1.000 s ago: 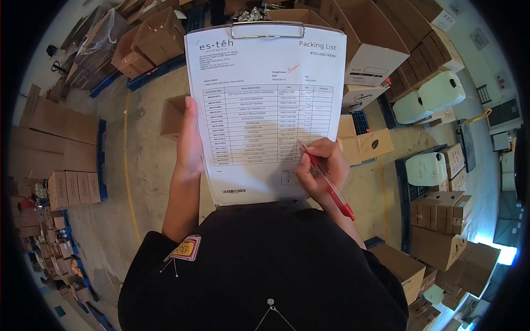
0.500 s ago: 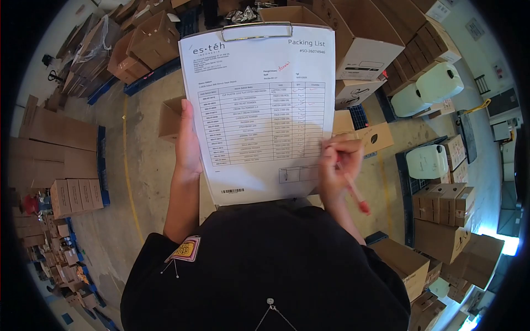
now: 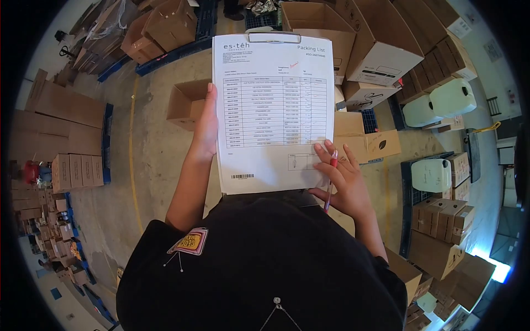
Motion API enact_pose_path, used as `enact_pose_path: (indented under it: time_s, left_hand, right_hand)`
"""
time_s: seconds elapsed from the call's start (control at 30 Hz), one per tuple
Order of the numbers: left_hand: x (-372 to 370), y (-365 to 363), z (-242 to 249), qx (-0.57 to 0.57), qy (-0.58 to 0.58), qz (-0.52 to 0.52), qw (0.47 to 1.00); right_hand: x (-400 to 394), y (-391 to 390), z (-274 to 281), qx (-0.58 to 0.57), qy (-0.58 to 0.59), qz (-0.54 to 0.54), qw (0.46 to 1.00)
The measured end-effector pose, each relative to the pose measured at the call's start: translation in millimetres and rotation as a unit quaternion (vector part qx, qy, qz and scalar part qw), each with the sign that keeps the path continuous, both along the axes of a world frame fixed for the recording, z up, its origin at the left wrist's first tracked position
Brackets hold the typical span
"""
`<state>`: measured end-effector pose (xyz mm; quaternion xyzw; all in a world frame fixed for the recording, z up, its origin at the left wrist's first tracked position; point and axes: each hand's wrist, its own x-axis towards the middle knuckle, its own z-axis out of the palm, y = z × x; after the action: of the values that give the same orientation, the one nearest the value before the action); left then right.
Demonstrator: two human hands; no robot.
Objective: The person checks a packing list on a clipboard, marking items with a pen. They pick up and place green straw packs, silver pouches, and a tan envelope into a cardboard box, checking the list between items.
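A clipboard with a printed packing list (image 3: 265,163) is held up before my chest, its metal clip (image 3: 274,37) at the top edge. My left hand (image 3: 206,124) grips the board's left edge, thumb along the front. At the lower right corner is my right hand (image 3: 345,179), which holds a red pen (image 3: 332,179) between its fingers, with fingertips near the sheet. Small red marks and ticks show on the list.
An open carton (image 3: 187,102) lies on the floor behind the clipboard. White jerrycans (image 3: 452,95) stand on pallets at right, near stacked cartons (image 3: 441,216). More cartons (image 3: 80,170) are at left. Part of a person's foot (image 3: 234,15) shows at the top.
The clipboard and my left hand have shifted right in view, and the board is more upright. My right hand has spread its fingers, and the pen has swung more upright.
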<state>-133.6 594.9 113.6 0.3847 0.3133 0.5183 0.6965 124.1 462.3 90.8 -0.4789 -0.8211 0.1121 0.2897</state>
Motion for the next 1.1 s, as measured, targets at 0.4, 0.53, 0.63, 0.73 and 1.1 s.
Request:
enact_pose_path:
  time_s: [0.4,0.53,0.63,0.73,1.1]
  left_hand:
    - [2.6,-3.9,-0.2,0.011,0.002,-0.002,1.000]
    - [4.5,-11.6,7.2,0.001,0.013,-0.001,1.000]
    - [8.9,-16.2,12.9,-0.004,-0.021,0.006,1.000]
    - [19.0,-26.4,25.6,0.022,0.023,0.019,0.999]
    - [23.1,-32.8,28.8,0.013,0.065,-0.015,0.998]
  right_hand:
    - [6.2,5.5,17.3,-0.004,0.045,0.028,0.999]
    - [16.7,11.9,19.6,0.035,0.129,-0.030,0.991]
    - [34.2,31.1,35.9,0.118,0.244,-0.181,0.945]
    - [67.0,64.6,70.8,0.256,0.302,-0.341,0.853]
    - [136.3,106.7,144.9,0.403,0.295,-0.280,0.820]
